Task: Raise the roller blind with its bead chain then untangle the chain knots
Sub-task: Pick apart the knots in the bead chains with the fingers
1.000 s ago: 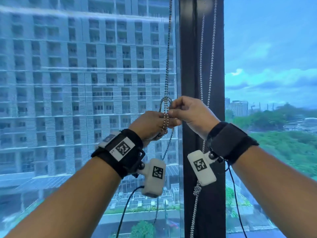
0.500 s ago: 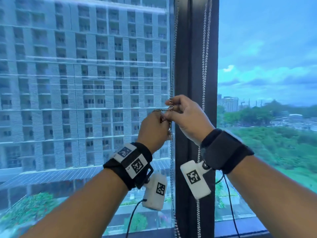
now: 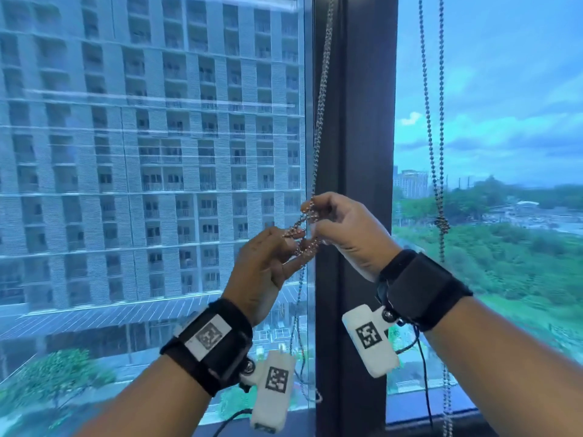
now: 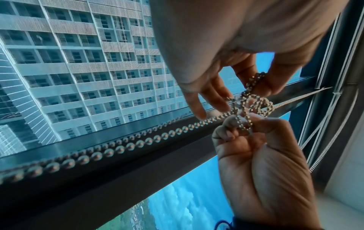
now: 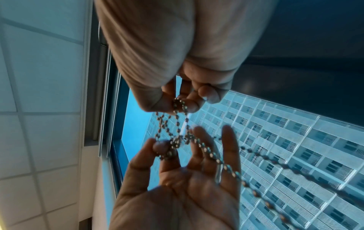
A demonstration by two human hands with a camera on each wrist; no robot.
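Note:
A metal bead chain (image 3: 321,105) hangs down along the left edge of the dark mullion. At chest height it is tangled into a loose knot (image 3: 304,230) of several loops. My left hand (image 3: 290,244) pinches the knot's lower loop between thumb and forefinger, and its other fingers are spread straight. My right hand (image 3: 315,216) pinches an upper loop with curled fingers. The left wrist view shows the knot (image 4: 248,105) between both hands. In the right wrist view the loops (image 5: 175,140) are stretched apart. Below the knot the chain (image 3: 296,326) hangs slack.
A dark window mullion (image 3: 356,152) stands right behind the hands, with glass panes on both sides. A second bead chain (image 3: 431,121) hangs before the right pane and carries a tight knot (image 3: 442,223). The window sill (image 3: 426,417) runs along the bottom.
The hands have drawn a little apart and the knot's loops have opened up between them. My left fingers have spread. The view has swung right, bringing the second chain's knot into sight.

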